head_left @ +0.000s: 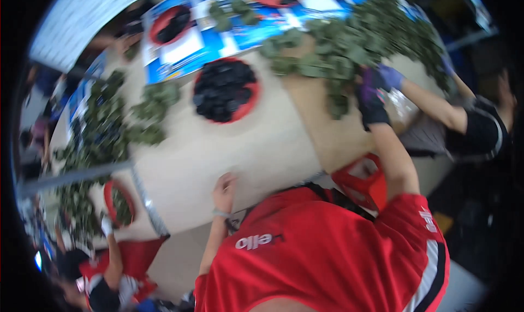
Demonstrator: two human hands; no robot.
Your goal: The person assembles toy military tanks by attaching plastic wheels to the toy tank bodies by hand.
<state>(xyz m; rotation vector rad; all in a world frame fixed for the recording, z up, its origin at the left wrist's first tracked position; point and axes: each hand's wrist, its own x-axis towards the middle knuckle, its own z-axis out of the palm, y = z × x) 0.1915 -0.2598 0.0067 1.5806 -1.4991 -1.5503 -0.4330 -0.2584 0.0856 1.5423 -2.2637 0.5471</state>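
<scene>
My right hand (pixel 372 102), in a dark glove, reaches out at the right to a heap of green leafy stems (pixel 355 47). Its fingers are closed on a leafy stem at the near side of the heap, partly hidden by leaves. Bare, with a band at the wrist, my left hand (pixel 224 190) is over the near part of the pale table (pixel 240 154). Its fingers look bent, but blur hides how far, and nothing shows in them. Beyond it stands a red round basket (pixel 248 114) full of dark, nearly black pieces.
A co-worker's purple-gloved hand (pixel 390 76) is close beside my right one. A red plastic crate (pixel 363 178) stands by the table's near right edge. More leafy stems (pixel 98 132) lie at left, where another person's white-gloved hand (pixel 106 225) touches a red basket (pixel 118 203).
</scene>
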